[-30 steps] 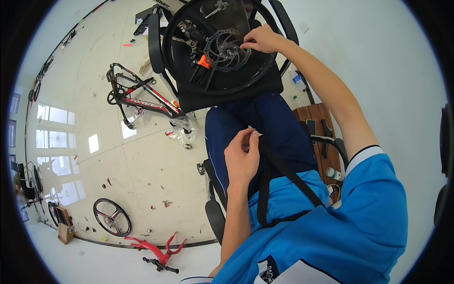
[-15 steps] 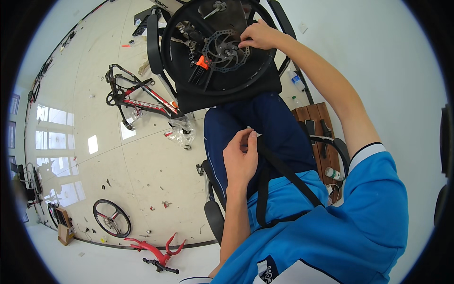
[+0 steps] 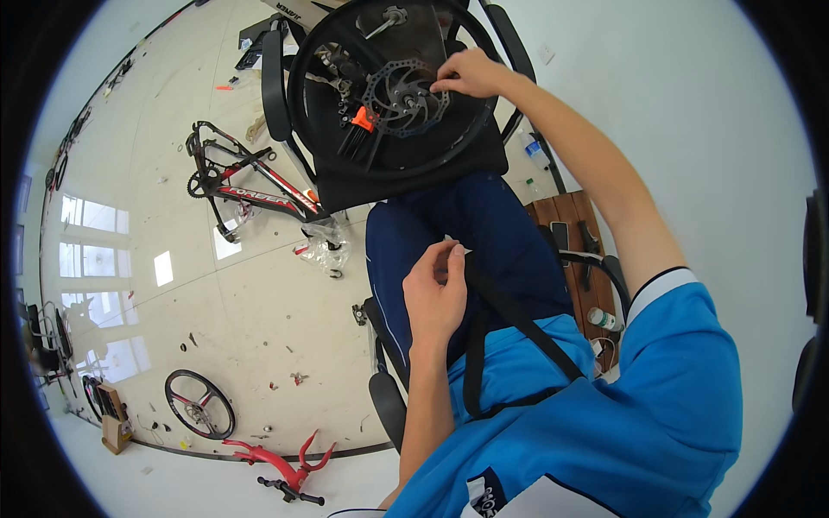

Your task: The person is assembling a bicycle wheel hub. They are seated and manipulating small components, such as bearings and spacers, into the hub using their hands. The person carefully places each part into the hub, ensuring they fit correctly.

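Observation:
A black wheel lies across the seat of a black armchair in front of me, its metal brake disc facing up. My right hand is over the wheel, thumb and fingers pinched together at the disc's right side near the hub; whatever they hold is hidden. Above my lap, my left hand is closed, with a small white, pointed piece sticking out from its fingertips. An orange-topped tool and small metal parts show through the wheel beside the disc.
A red and black bike frame, a clear plastic bag, a smaller wheel and a red fork-like frame part lie on the floor at left. On my right, a wooden stand holds a phone and a jar.
My right hand has shifted slightly down and left, closer to the disc's hub, fingers still pinched. The left hand keeps its grip. The whole view has shifted a little.

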### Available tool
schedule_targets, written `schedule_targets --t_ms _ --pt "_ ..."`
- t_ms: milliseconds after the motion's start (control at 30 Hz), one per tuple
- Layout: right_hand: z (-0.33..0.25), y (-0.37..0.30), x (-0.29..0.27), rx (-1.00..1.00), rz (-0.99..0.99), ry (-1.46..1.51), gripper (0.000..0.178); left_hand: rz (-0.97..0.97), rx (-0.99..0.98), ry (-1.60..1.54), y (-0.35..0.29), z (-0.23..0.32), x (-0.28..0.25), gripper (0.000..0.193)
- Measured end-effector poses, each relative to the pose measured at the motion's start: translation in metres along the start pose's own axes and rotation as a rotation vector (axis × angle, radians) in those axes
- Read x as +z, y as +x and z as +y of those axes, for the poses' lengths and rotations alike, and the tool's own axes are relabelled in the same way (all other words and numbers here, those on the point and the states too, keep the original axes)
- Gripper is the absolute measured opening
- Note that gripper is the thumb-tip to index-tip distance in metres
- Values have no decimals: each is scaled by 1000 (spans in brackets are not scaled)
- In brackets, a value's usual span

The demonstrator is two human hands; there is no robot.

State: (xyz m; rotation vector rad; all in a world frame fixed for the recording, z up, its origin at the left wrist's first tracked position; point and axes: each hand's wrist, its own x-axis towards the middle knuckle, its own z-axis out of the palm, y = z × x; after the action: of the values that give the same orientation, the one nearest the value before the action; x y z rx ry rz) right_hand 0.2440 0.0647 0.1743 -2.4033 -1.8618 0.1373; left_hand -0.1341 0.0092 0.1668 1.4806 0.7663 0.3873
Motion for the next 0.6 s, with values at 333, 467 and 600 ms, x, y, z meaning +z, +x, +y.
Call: schedule_targets --t_ms 333,467,600 --pt "-59 -44 97 459 555 707 37 -29 -5 7 1 -6 7 28" --pt "-80 -34 127 575 654 1044 44 -32 -14 19 0 -3 5 28" --pt "-91 -35 116 674 478 1460 45 -6 -10 31 -1 -2 1 28"
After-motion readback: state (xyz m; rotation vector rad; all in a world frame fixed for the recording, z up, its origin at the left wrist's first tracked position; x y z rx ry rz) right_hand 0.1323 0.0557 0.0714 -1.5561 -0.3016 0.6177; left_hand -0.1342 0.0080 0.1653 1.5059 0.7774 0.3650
